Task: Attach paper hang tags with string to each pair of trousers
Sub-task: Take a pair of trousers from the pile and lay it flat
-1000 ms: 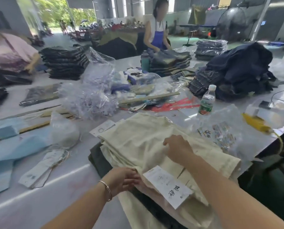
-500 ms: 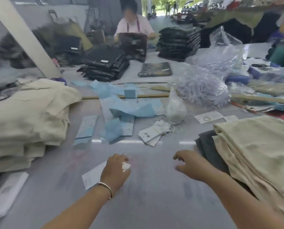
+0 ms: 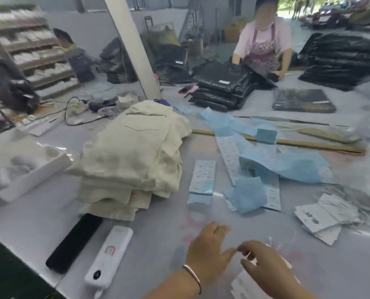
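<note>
Swung further left since half a second ago: cream trousers stack [image 3: 132, 156] now sits centre-left on bench [image 3: 158, 251], white-cased device [image 3: 108, 257] and black bar [image 3: 74, 242] newly in view at near edge. Both hands now close together at bottom centre.

Left hand [image 3: 207, 253]: fingers spread, fairly straight, flat near bench, grips nothing visible. Right hand [image 3: 266, 266]: fingers curled, tips apparently pinching thin string [image 3: 272, 244] over a paper hang tag [image 3: 244, 283]; blur leaves the pinch uncertain.

Loose tag pile [image 3: 324, 219] lies right, apart from both hands. Blue paper sheets [image 3: 266, 160] scattered behind.

Step in hand, judged: readying one tag and string. Advice: separate single string loop, keep tag flat under left hand, avoid tangling, then carry to top trousers of stack.
</note>
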`<control>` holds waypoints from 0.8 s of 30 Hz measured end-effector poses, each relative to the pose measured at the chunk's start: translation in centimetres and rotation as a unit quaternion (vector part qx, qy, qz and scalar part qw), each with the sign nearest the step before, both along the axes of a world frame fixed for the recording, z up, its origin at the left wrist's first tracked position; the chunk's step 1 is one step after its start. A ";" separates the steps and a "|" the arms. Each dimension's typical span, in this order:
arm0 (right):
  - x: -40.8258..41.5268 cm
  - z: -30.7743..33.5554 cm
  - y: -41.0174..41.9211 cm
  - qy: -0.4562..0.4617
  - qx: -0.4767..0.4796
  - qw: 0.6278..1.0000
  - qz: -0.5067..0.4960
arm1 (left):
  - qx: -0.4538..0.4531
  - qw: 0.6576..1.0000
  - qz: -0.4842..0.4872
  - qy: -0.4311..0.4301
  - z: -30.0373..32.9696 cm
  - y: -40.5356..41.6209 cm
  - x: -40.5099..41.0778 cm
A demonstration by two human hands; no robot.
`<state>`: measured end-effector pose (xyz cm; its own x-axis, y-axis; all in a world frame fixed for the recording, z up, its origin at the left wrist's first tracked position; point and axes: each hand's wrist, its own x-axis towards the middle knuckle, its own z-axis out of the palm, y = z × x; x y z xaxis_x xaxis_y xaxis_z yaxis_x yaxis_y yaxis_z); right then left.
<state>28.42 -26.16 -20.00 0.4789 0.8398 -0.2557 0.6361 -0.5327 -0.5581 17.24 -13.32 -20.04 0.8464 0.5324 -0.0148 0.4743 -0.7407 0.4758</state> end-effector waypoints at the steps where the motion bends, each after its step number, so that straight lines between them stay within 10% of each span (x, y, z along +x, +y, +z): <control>1: -0.2 0.2 1.3 0.002 0.006 1.000 0.005 | 0.035 0.996 0.042 -0.075 1.7 2.8 -0.5; 4: -0.7 1.0 4.6 0.005 0.015 1.000 0.012 | 0.229 0.953 0.108 -0.168 7.0 13.2 -2.9; 9: -0.9 1.7 8.9 0.032 0.028 0.999 0.018 | 0.204 0.949 0.110 0.213 9.9 25.7 -6.9; 18: 0.1 5.5 16.7 0.124 0.100 0.987 -0.020 | 0.241 0.949 0.158 -0.130 13.5 28.5 -9.5; 20: -0.3 7.2 19.5 0.334 0.148 0.929 -0.066 | 0.280 0.936 0.124 -0.171 15.4 26.9 -8.9; 24: -0.2 10.3 24.7 0.716 0.166 0.678 -0.015 | 0.230 0.949 -0.013 -0.214 17.0 22.1 -7.9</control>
<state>28.19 -1.44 -9.68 -0.0417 0.9604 -0.2756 -0.6921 -0.2267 -0.6852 9.36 8.77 -3.06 0.7355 0.3785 0.5619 0.2897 -0.9254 0.2441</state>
